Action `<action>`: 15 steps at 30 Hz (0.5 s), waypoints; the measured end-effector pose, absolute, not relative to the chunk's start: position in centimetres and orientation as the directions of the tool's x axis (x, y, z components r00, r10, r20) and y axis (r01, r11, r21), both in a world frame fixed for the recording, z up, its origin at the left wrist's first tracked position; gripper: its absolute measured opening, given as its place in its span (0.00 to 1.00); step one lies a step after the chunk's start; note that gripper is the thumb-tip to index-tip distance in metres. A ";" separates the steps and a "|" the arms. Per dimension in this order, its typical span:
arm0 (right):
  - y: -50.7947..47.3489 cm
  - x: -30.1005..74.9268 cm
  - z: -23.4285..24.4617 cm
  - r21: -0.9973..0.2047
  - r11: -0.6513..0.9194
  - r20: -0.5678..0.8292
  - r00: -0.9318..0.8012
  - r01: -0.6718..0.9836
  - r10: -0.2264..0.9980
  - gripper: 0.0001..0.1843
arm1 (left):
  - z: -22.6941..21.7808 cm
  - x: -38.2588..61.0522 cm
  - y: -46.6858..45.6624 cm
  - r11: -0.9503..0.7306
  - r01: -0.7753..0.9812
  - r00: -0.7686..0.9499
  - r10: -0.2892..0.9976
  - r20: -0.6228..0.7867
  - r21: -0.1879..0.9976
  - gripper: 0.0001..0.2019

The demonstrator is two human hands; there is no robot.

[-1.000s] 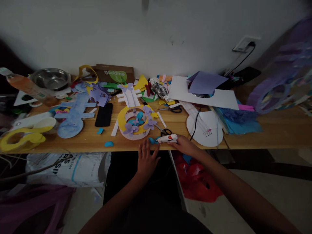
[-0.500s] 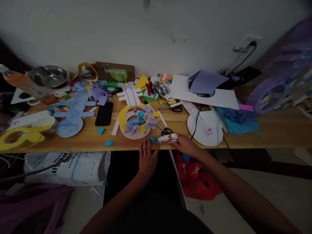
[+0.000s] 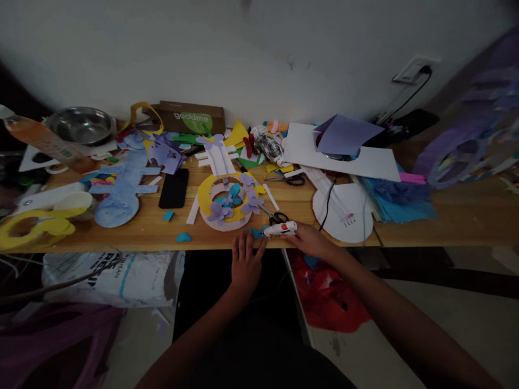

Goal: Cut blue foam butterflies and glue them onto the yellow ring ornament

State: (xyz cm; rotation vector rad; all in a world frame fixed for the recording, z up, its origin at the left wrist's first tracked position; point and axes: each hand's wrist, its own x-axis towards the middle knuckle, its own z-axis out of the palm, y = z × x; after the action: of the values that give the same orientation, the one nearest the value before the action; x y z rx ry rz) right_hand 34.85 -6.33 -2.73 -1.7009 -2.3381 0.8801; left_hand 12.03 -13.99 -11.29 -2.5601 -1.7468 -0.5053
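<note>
My right hand [image 3: 306, 237] is wrapped round a white glue gun [image 3: 280, 228] with an orange-red mark, its nozzle pointing left. Just at the nozzle tip lies a small blue paper cutout [image 3: 255, 233] by the table's front edge. The fingers of my left hand [image 3: 246, 265] are stretched out on the table edge, close to that cutout and apparently holding nothing. Directly beyond them stands a white and yellow ring [image 3: 206, 201] decorated with purple paper butterflies [image 3: 220, 213] and a blue paper butterfly [image 3: 232, 195]. Black-handled scissors [image 3: 278, 218] lie behind the glue gun.
Left of the ring are a black phone [image 3: 173, 188], loose blue cutouts [image 3: 183, 237] and a blue guitar-shaped cutout [image 3: 117, 208]. A bottle [image 3: 48, 143] and a metal bowl [image 3: 83, 125] stand far left. On the right lie a white guitar-shaped board [image 3: 343, 216] and a white panel [image 3: 295, 146].
The view has shifted very slightly. Both hands stay nearly where they were, and the blue cutout at the nozzle looks a little different in outline.
</note>
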 end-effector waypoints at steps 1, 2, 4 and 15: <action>-6.3 34.9 -2.8 -0.523 0.202 -0.236 -0.368 0.828 0.899 0.15 | -11.3 12.0 -14.0 -0.383 0.907 0.331 0.906 0.264 0.177 0.35; -6.2 35.0 -2.8 -0.531 0.204 -0.237 -0.376 0.822 0.896 0.15 | -11.2 12.0 -14.0 -0.383 0.907 0.331 0.906 0.265 0.177 0.35; -6.1 35.1 -2.9 -0.547 0.206 -0.242 -0.389 0.811 0.889 0.15 | -11.2 12.0 -14.0 -0.384 0.907 0.331 0.905 0.268 0.176 0.36; -6.0 35.2 -2.9 -0.540 0.214 -0.236 -0.390 0.814 0.890 0.16 | -11.2 11.5 -14.0 -0.403 0.898 0.354 0.899 0.257 0.175 0.35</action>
State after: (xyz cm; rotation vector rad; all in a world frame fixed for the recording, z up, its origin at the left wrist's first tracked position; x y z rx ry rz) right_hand 35.23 -5.97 -2.92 -1.6583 -2.3472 0.9179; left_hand 11.51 -13.99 -11.19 -2.5872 -1.7179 -0.4955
